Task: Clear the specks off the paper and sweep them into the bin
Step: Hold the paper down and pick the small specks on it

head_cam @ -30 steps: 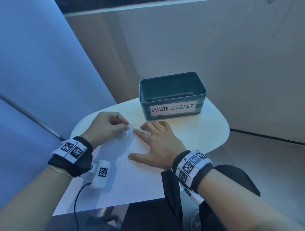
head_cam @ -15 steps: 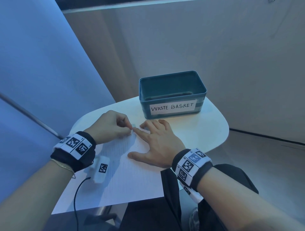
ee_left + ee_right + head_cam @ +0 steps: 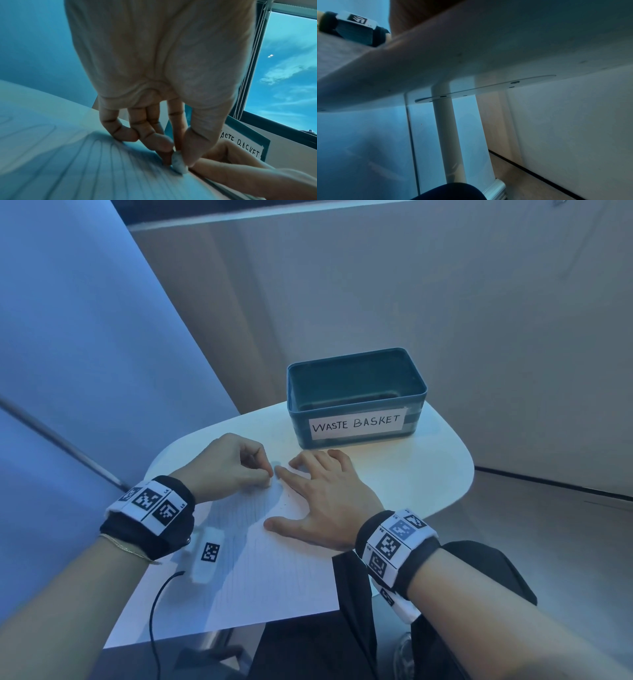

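So the left hand (image 3: pixel 227 465) has slid a bit toward the person along the top edge of the paper (image 3: pixel 260 570) compared with a second ago, and it's now tucked right up against the right index finger. It's pinching a small whitish lump, looks like an eraser (image 3: pixel 179 163), between thumb and fingertips, with the tip pressed down onto the lined sheet. In the head view the lump is mostly hidden now, where earlier it poked out past the fingers. The right hand (image 3: pixel 329 501) hasn't really budged: fingers spread flat, palm down, pinning the paper to the bench (image 3: pixel 428 474) and grasping nothing.

Reads like a rubbing stroke in progress, so this is probably the clearing part of the job, not the sweeping part. A few tiny dark specks (image 3: pixel 286 499) show on the paper just left of the right hand, too small to say much about. The bin (image 3: pixel 356 395), labelled WASTE BASKET, sits at the far side of the bench, just beyond the fingertips, and nothing shows inside it from here. The right wrist camera only gets the underside of the bench.
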